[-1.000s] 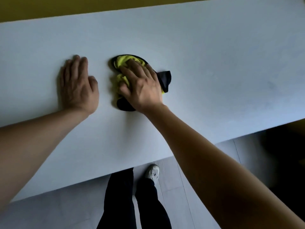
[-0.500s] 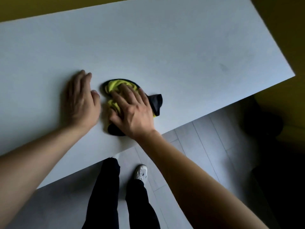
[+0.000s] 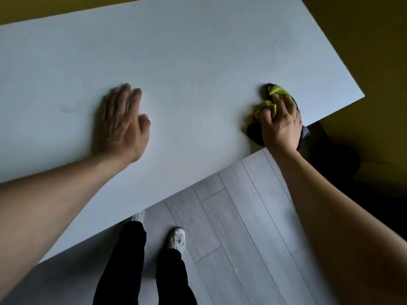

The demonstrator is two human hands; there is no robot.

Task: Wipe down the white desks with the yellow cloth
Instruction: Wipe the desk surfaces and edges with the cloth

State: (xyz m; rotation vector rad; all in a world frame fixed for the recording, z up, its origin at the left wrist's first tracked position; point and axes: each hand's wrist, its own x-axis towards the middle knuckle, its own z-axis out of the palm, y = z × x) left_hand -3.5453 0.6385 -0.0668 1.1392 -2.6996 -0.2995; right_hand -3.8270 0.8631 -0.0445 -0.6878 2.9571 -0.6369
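I am in the middle of wiping the table (image 3: 198, 62). My right hand (image 3: 280, 124) presses the yellow cloth (image 3: 272, 99) flat against the top, fingers spread over it and curled a little around the bunched fabric, so it grips by pressing down more than by pinching. The cloth sits close to the near right corner of the table, just beside the front edge, and its dark trim hangs slightly past that edge under my wrist. My left hand (image 3: 121, 126) lies open and flat on the table, well apart from the cloth, holding nothing and bracing me as I lean.

I judge this stroke has run out toward the corner. The next move calls for drawing the cloth back over the top, toward the far side and to the left, keeping steady pressure so it does not slip off the edge.

The top carries nothing else, so nothing blocks the sweep except my own left hand. Below are grey floor boards (image 3: 242, 216), my legs and shoes (image 3: 176, 238).
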